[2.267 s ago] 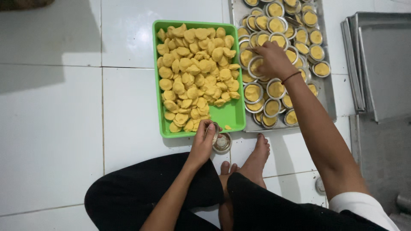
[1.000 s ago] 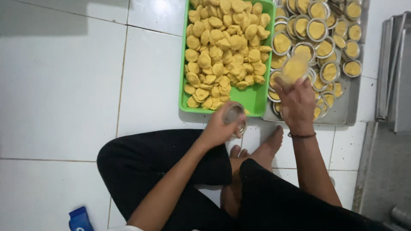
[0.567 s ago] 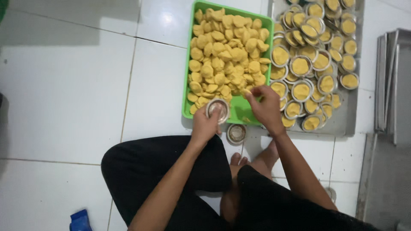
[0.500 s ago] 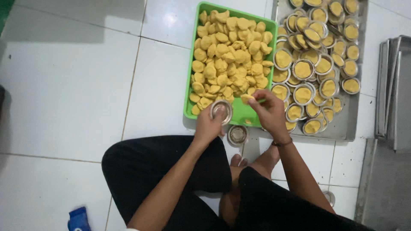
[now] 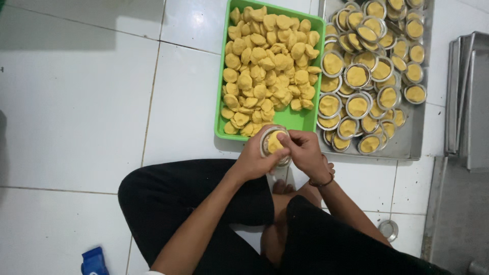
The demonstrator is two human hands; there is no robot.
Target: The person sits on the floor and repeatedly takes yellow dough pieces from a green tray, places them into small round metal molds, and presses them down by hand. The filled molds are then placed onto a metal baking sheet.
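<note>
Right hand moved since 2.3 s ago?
Yes. The right hand left the metal tray of filled tins and came leftward to the small tin below the green tray.

Open white tiled floor (image 5: pixel 76 102) is left free at the left. Ahead, passage is blocked by green plastic tray of yellow dough discs (image 5: pixel 268 66) & steel tray of filled round tins (image 5: pixel 374 71), edges touching. Stacked empty metal trays (image 5: pixel 466 97) are set along right edge.
</note>
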